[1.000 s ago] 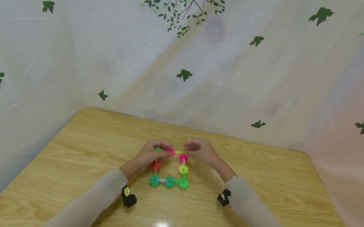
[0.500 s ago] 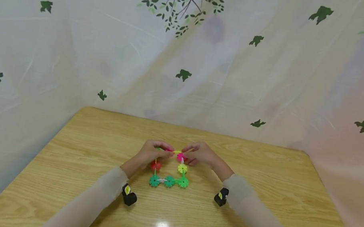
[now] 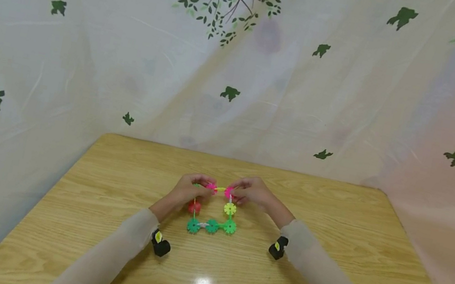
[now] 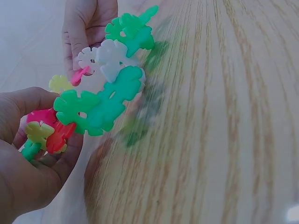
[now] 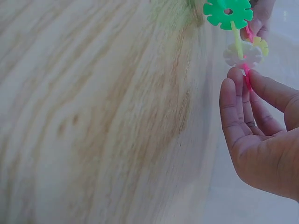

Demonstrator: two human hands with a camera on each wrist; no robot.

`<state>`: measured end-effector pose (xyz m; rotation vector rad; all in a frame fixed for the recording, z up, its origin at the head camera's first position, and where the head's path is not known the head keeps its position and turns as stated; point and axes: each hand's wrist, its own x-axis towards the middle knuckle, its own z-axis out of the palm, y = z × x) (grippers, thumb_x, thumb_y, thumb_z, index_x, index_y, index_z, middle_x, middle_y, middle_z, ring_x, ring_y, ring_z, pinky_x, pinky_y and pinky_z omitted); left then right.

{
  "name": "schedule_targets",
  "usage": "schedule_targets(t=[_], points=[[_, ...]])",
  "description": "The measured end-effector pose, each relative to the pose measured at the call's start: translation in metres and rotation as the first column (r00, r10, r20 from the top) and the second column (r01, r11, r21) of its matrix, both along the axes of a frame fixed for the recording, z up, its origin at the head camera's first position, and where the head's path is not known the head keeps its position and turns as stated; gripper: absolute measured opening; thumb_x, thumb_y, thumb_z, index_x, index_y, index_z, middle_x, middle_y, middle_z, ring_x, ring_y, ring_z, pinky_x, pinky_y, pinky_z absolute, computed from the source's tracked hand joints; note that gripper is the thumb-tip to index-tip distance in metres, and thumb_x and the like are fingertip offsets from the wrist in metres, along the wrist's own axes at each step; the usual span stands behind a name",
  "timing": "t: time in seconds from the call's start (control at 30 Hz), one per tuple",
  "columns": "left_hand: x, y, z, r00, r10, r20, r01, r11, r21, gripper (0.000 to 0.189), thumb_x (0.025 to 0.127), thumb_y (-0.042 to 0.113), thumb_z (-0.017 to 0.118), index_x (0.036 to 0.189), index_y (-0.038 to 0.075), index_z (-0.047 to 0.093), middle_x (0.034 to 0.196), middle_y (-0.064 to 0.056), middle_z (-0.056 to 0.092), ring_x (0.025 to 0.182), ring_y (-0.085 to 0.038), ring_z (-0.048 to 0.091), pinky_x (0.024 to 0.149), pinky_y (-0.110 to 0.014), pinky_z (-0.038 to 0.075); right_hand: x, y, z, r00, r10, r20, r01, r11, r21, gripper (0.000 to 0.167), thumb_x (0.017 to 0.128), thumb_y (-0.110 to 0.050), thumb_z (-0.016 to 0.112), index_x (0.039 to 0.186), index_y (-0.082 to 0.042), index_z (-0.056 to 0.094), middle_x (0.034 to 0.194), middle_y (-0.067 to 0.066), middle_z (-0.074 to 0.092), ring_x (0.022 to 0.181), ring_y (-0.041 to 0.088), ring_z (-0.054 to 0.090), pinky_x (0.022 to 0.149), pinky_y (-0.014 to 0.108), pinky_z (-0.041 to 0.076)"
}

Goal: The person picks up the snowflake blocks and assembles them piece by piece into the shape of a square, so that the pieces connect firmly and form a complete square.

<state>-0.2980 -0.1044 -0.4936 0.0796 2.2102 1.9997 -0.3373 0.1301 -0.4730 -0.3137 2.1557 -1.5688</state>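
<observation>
Notched, flower-shaped plastic discs interlock into a squarish ring, with green discs (image 3: pixel 211 226) along its near side. My left hand (image 3: pixel 185 194) grips the ring's far left part, around the left pink disc (image 3: pixel 212 188) and a red disc (image 4: pixel 60 136). At the far right corner, my right hand (image 3: pixel 253 192) pinches another pink disc (image 5: pixel 247 79) between thumb and fingertips. A yellow disc (image 3: pixel 220 189), seen edge-on, bridges the two pink ones. Below the right hand sits a flat yellow disc (image 3: pixel 230 209). Fingers partly cover the far left corner.
The ring is over the middle of a wooden table (image 3: pixel 325 261). A printed curtain (image 3: pixel 277 120) hangs behind the table's far edge. Black wrist cameras (image 3: pixel 161 245) are worn on both sleeves.
The right hand has come down from beside the corner with loose fingers and now pinches the pink disc there. That corner has shifted slightly away. My left hand keeps its grip.
</observation>
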Motion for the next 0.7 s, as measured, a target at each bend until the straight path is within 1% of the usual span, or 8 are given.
schedule_targets(t=[0.13, 0.27, 0.47, 0.57, 0.7], points=[[-0.0006, -0.0012, 0.0, 1.0, -0.017, -0.003, 0.017, 1.0, 0.012, 0.04, 0.083, 0.001, 0.077, 0.121, -0.006, 0.068, 0.096, -0.005, 0.066, 0.074, -0.012, 0.062, 0.066, -0.023, 0.055, 0.0025, 0.0008, 0.0015, 1.0, 0.002, -0.024, -0.002, 1.0, -0.02, 0.028, 0.096, -0.001, 0.067, 0.12, 0.013, 0.065, 0.081, 0.001, 0.072, 0.071, 0.01, 0.068, 0.069, 0.028, 0.062], [-0.0015, -0.0017, 0.0008, 1.0, -0.029, 0.001, 0.029, 0.999, 0.025, 0.041, 0.084, -0.001, 0.076, 0.123, -0.009, 0.067, 0.095, -0.004, 0.065, 0.074, -0.01, 0.062, 0.068, -0.023, 0.057, 0.0037, 0.0008, 0.0017, 0.999, -0.003, -0.042, 0.001, 0.999, -0.049, 0.028, 0.097, 0.0, 0.065, 0.121, 0.014, 0.064, 0.085, 0.004, 0.072, 0.072, 0.011, 0.069, 0.07, 0.028, 0.062], [0.0004, -0.0003, 0.005, 0.999, -0.041, 0.024, 0.04, 0.998, 0.039, 0.038, 0.086, -0.004, 0.072, 0.123, -0.01, 0.065, 0.098, -0.006, 0.066, 0.076, -0.01, 0.065, 0.072, -0.023, 0.061, 0.0035, -0.0013, 0.0011, 0.999, -0.018, -0.032, 0.016, 0.998, -0.063, 0.026, 0.097, 0.0, 0.065, 0.12, 0.012, 0.065, 0.086, 0.003, 0.072, 0.074, 0.011, 0.07, 0.071, 0.027, 0.062], [0.0008, 0.0012, 0.0057, 0.999, -0.046, 0.028, 0.045, 0.998, 0.041, 0.037, 0.087, -0.005, 0.071, 0.123, -0.01, 0.066, 0.101, -0.007, 0.067, 0.077, -0.01, 0.065, 0.073, -0.023, 0.061, 0.0039, -0.002, 0.0019, 0.999, -0.02, -0.043, 0.018, 0.998, -0.064, 0.026, 0.097, 0.0, 0.066, 0.12, 0.012, 0.066, 0.086, 0.003, 0.073, 0.074, 0.011, 0.07, 0.073, 0.03, 0.063], [0.0, 0.0019, 0.0056, 0.999, -0.048, 0.012, 0.048, 0.998, 0.03, 0.034, 0.089, -0.004, 0.071, 0.122, -0.009, 0.066, 0.101, -0.008, 0.065, 0.076, -0.011, 0.065, 0.073, -0.023, 0.061, 0.0041, -0.0014, 0.0033, 0.997, -0.021, -0.071, 0.016, 0.997, -0.07, 0.026, 0.096, 0.0, 0.067, 0.119, 0.013, 0.066, 0.086, 0.005, 0.073, 0.073, 0.011, 0.07, 0.075, 0.035, 0.064]])
